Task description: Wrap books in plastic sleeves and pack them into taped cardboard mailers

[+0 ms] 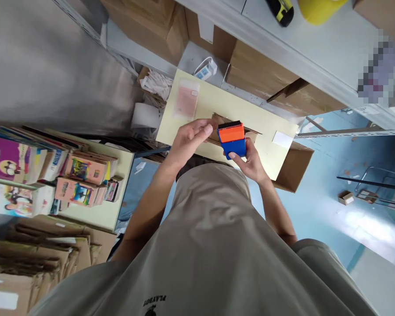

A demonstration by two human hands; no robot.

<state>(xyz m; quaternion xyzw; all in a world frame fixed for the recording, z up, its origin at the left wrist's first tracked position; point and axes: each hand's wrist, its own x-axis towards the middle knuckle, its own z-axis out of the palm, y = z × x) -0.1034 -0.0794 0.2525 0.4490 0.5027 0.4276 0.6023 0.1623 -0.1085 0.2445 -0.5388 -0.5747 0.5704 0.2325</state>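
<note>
My right hand (250, 163) grips what looks like a tape dispenser (234, 148), blue below and orange above, with a black toothed edge facing away from me. The thumb lies on its blue part, and the other fingers are mostly hidden behind it. My left hand (191, 140) hovers just left of the dispenser, apart from it. Its fingers are loosely bent and the thumb is stretched toward the toothed edge; nothing is visible in it. Beneath both hands is a pale yellow tabletop (270, 151), with a piece of brown cardboard (222, 119) lying partly behind the dispenser.
On the table are a clear pinkish packet (186, 100) and a white paper (282, 139). A power strip (206, 70) lies behind it. An open carton (294, 169) stands at the right, books (82, 180) fill the left, and a shelf (266, 33) crosses above the large cartons (260, 66).
</note>
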